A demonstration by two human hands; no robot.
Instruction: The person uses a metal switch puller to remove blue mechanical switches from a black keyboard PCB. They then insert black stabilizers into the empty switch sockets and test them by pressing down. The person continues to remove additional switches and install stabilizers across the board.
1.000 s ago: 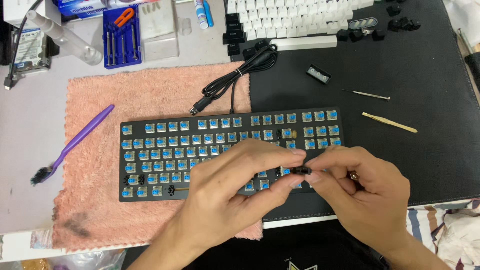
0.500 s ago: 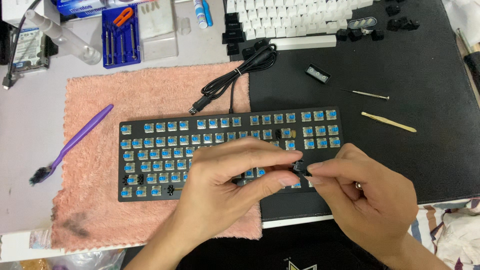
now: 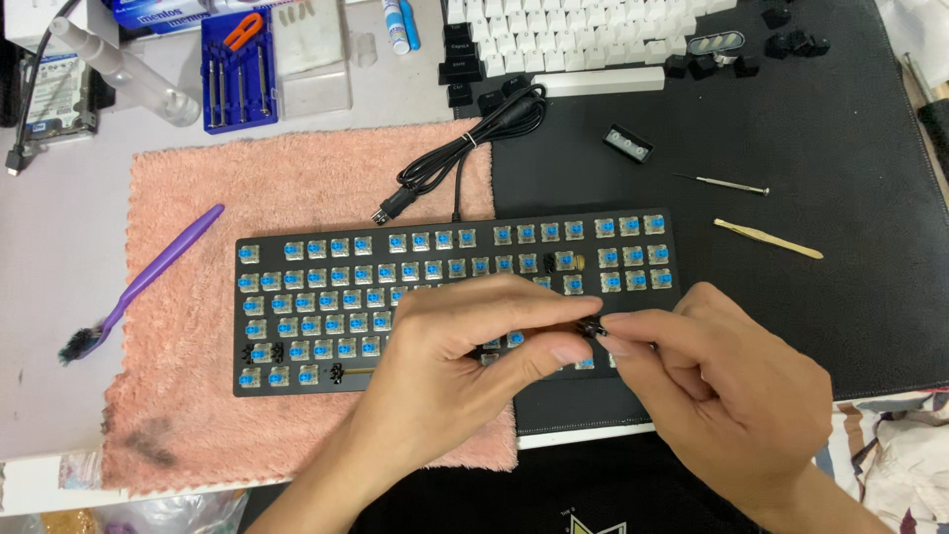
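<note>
A black keyboard [image 3: 326, 297] with its keycaps off shows rows of blue switches; it lies across a pink towel [image 3: 297, 178] and a black desk mat [image 3: 830, 237]. My left hand [image 3: 474, 346] and my right hand [image 3: 712, 386] meet over the keyboard's lower right part. Both pinch one small black part [image 3: 593, 327] between their fingertips. The hands hide the switches beneath them.
A coiled black cable [image 3: 465, 148] lies behind the keyboard. A purple brush [image 3: 138, 287] rests at the left. A small screwdriver [image 3: 722, 183], cream tweezers [image 3: 766, 238] and a small black piece [image 3: 629, 144] lie at the right. White and black keycaps [image 3: 593, 40], a blue tool case [image 3: 237, 69] sit at the back.
Both hands have shifted slightly upward over the keyboard, still pinching the small black part together. Nothing else has moved.
</note>
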